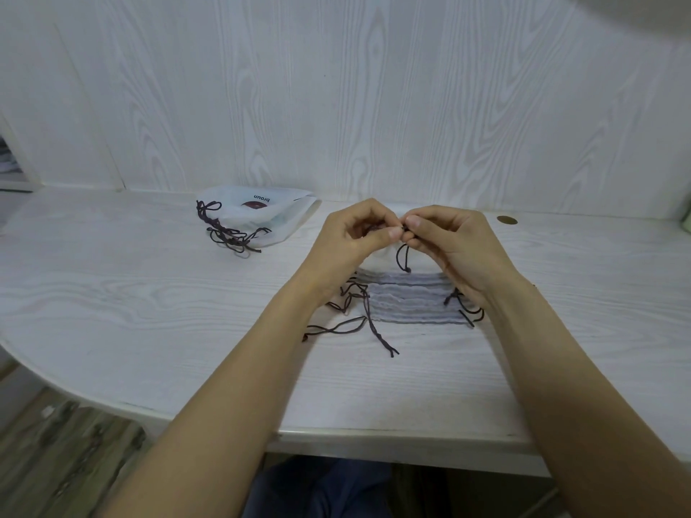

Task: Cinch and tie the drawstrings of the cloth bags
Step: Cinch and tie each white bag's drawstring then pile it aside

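Note:
A stack of white cloth bags [411, 302] lies flat on the table, dark drawstrings trailing from both sides. Above its far end I hold the top bag [381, 256], mostly hidden behind my hands. My left hand [359, 237] and my right hand [448, 244] meet fingertip to fingertip, each pinching the dark drawstring [403, 256]. A short knotted end of the cord hangs down between my hands. At the back left lies a pile of white bags [261, 214] with tied dark cords and a printed logo.
The white wood-grain table [149, 293] has a curved front edge on the left. A white panelled wall stands right behind it. A round brass fitting [507, 219] sits in the tabletop at the back right. Loose cord ends [381, 338] stretch toward me.

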Demonstrator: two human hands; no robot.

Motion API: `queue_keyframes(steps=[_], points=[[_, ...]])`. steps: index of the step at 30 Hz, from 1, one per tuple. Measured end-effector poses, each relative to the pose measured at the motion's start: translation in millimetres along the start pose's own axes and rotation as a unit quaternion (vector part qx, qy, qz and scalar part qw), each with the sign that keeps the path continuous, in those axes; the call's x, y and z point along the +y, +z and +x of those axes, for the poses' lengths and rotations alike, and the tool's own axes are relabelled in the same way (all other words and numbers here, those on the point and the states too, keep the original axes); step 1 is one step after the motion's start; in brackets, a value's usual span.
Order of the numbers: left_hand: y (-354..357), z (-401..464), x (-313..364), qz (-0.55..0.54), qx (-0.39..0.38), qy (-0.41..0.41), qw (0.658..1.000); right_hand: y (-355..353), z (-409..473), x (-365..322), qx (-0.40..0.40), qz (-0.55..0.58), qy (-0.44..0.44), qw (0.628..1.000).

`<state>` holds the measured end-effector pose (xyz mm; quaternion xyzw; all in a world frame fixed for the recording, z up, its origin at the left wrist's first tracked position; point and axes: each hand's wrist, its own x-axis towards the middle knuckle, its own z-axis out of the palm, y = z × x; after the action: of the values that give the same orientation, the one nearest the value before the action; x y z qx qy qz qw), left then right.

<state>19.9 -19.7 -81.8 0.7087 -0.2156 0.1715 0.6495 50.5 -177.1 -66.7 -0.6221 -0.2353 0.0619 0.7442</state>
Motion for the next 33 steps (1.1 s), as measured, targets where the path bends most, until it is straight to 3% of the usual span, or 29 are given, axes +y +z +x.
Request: queue_keyframes(steps=[8, 15, 21, 26, 33], points=[[-2, 3, -3, 0.039, 0.064, -0.041, 0.996, -4, 1, -1, 0.022, -0.037, -0.043, 0.998], [1, 3, -4, 0.065, 0.135, -0.025, 0.988, -1, -1, 1, 0.017, -0.153, -0.09, 0.984], [5, 4, -5, 0.076, 0.162, 0.001, 0.984, 5, 1, 13, 0.093, -0.323, -0.207, 0.919], [6, 3, -7, 0.094, 0.146, 0.003, 0.985, 8, 6, 19, 0.141, -0.444, -0.309, 0.829], [6, 4, -9, 0.097, 0.109, -0.028, 0.989, 9, 9, 23, 0.198, -0.495, -0.377, 0.757]])
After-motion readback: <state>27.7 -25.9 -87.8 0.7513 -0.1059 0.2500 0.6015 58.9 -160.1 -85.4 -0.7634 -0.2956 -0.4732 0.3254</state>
